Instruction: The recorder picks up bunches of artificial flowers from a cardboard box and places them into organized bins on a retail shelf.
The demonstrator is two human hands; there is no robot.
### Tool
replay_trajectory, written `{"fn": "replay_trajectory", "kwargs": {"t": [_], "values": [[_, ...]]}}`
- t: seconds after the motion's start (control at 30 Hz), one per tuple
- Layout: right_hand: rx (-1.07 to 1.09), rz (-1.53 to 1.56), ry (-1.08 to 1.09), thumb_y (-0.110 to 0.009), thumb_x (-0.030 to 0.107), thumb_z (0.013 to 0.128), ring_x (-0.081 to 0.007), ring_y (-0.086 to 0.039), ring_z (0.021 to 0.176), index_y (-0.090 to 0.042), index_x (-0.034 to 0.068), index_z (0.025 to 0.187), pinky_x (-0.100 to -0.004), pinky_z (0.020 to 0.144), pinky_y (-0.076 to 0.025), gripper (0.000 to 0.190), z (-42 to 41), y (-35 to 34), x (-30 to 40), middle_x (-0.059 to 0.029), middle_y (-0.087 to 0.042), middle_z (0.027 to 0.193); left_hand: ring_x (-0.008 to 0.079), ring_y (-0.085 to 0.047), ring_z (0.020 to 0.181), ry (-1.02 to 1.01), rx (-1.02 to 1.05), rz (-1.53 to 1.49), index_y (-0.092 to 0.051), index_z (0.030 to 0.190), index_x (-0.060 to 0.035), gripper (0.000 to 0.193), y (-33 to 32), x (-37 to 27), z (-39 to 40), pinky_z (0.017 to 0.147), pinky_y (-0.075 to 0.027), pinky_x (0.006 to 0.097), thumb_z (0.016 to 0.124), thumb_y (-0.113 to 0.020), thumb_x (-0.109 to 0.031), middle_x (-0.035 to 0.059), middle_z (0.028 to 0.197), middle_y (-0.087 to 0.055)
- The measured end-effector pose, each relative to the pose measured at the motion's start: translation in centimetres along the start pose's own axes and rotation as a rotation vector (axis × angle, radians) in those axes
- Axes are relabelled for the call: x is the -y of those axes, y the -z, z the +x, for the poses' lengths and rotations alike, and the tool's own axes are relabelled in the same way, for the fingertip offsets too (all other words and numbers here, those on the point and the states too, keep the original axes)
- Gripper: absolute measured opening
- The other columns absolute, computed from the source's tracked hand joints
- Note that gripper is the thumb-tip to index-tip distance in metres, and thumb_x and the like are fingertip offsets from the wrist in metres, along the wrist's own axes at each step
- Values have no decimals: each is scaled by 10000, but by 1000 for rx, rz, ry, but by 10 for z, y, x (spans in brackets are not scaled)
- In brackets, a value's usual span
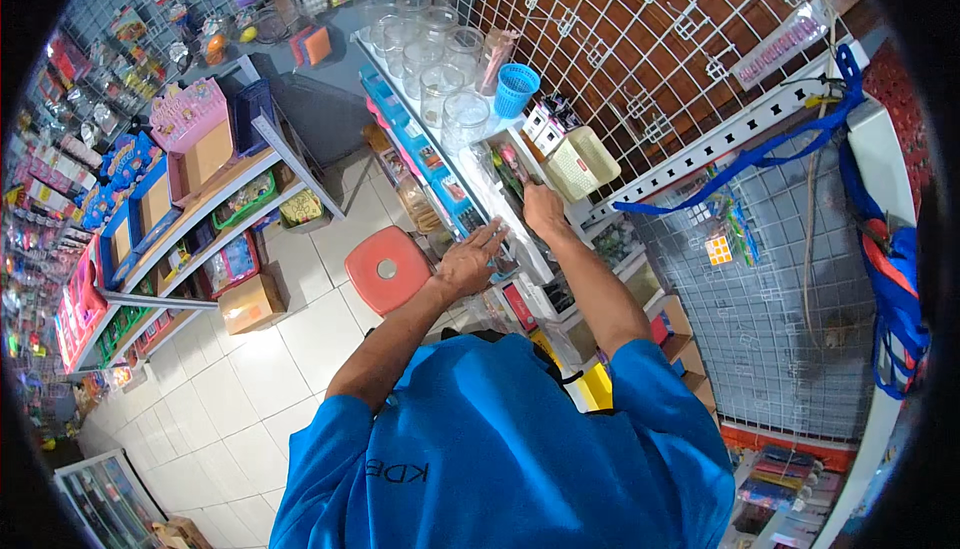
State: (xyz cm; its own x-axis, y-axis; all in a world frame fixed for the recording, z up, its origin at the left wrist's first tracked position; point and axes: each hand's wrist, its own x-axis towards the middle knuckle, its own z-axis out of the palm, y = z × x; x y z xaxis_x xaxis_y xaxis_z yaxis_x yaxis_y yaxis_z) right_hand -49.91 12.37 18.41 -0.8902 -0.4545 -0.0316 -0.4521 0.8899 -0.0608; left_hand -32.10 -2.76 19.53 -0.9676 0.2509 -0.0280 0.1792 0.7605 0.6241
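My right hand (542,209) reaches to the near end of a narrow white tray (480,166) on the shelf, fingers curled by some small packaged items (512,164); whether it grips one is not clear. My left hand (470,258) lies palm down with fingers spread at the shelf's front edge, beside the tray, holding nothing visible. Right of the tray stands a cream plastic basket (583,165) next to small white boxes (545,129). Beyond the tray are clear plastic jars (465,118) and a blue perforated basket (516,89).
A red plastic stool (388,270) stands on the tiled floor to the left. Farther left, a slanted shelf unit (262,159) holds coloured trays, with a cardboard box (251,304) beside it. A white wire grid (585,24) rises behind the shelf. Blue straps (892,301) hang at right.
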Motion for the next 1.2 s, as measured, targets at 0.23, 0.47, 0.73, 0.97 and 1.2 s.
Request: {"fn": "replay_trajectory", "kwargs": {"t": [0.23, 0.47, 0.73, 0.97, 1.2], "values": [[7, 376, 62, -646, 73, 843, -350, -681, 869, -640, 40, 1056, -400, 748, -538, 216, -53, 65, -27, -201, -688, 953, 337, -351, 1388, -47, -18, -20, -300, 1491, -98, 798, -9, 7, 1, 1123, -354, 393, 789, -678, -129, 132, 1572, -229], [53, 523, -162, -676, 108, 831, -260, -694, 826, -649, 47, 1061, -357, 733, -528, 240, -182, 138, -118, -161, -699, 889, 329, -415, 1341, -125, -105, -87, -353, 1465, -116, 771, -8, 7, 5, 1064, -420, 399, 780, -709, -123, 97, 1560, -274], [203, 204, -289, -730, 141, 748, -282, -676, 826, -652, 49, 1003, -389, 751, -530, 283, -347, 83, -169, -137, -689, 878, 328, -382, 1363, -30, -9, -99, -310, 1485, -121, 756, -5, -5, 4, 1085, -398, 386, 829, -685, -150, 93, 1576, -230], [259, 62, -529, -737, 216, 751, -357, -664, 958, -609, 86, 1146, -461, 850, -522, 435, -394, 39, -138, -159, -692, 1025, 332, -375, 1367, -6, 22, -108, -307, 1488, -123, 755, 1, -10, 4, 1082, -401, 394, 833, -680, -148, 107, 1573, -234], [472, 29, -638, -601, 149, 792, -390, -658, 962, -592, 118, 1161, -515, 844, -516, 371, -383, 39, -125, -216, -681, 988, 351, -392, 1351, -49, -7, -131, -309, 1486, -132, 755, -4, -3, 4, 1076, -408, 402, 829, -679, -146, 119, 1567, -236]]}}
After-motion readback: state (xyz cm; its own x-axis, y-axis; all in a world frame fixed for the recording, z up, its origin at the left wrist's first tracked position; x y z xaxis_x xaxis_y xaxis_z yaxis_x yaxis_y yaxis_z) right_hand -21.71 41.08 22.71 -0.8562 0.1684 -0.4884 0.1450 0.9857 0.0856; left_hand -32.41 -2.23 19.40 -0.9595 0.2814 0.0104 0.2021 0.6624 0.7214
